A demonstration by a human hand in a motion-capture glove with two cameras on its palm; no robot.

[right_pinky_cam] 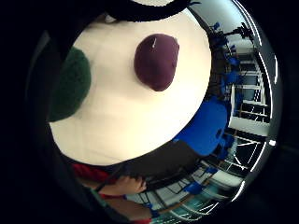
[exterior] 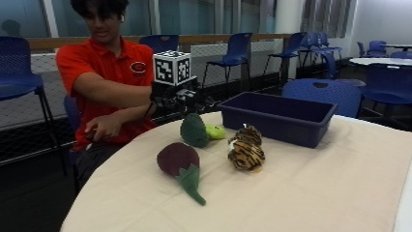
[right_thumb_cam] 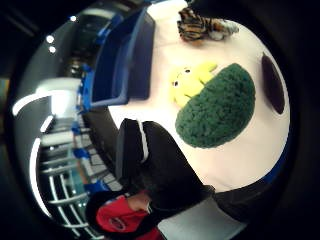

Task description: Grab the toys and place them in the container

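Four soft toys lie on the counter, one of each: green toy right below the hand, yellow toy touching it, tiger further out, and purple eggplant, its green stem end pointing away from the hand. One blue container sits beside. Whether the hand's fingers are spread or curled, I can't tell.

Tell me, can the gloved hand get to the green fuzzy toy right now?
Probably yes. The gloved right hand hovers just above the green fuzzy toy, with nothing between them. The yellow toy sits beside it, not on top.
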